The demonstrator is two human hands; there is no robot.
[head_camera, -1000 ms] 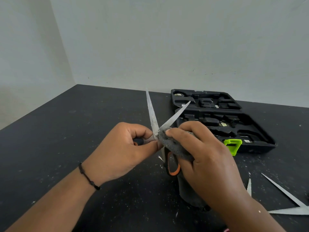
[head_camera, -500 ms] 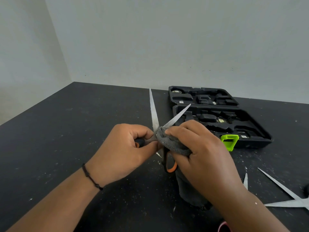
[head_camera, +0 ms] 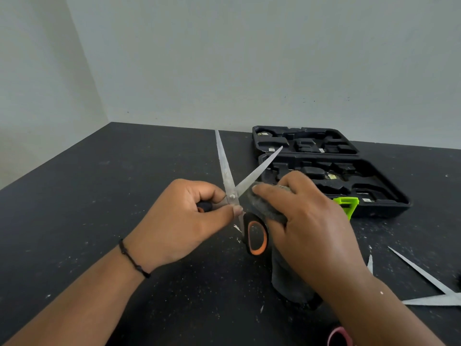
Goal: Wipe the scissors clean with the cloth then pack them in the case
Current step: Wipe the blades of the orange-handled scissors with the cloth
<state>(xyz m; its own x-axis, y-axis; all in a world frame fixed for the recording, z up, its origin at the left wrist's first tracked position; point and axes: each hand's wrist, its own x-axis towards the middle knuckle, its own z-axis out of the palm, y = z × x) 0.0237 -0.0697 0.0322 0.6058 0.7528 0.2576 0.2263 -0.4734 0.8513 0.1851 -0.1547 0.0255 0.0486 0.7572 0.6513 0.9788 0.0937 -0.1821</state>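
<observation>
The scissors [head_camera: 225,168] have long grey blades spread wide apart and black handles with orange lining, held above the black table. My left hand [head_camera: 182,221] grips one handle, its thumb close to the pivot screw. My right hand [head_camera: 309,223] holds a grey cloth [head_camera: 264,207] and presses it against the base of the right blade, close to the pivot. The cloth's tail hangs down under that hand. The other handle loop shows below the pivot. The open black case [head_camera: 389,186], with moulded compartments and a green latch, lies behind my right hand.
A second pair of scissors [head_camera: 429,288] lies open on the table at the right edge. A pink-rimmed object [head_camera: 339,337] peeks in at the bottom. White specks dot the black table [head_camera: 87,208]. Pale walls meet the table's far edge.
My right hand with the cloth has slid a little to the right off the pivot, so the screw now shows. The blades stay spread.
</observation>
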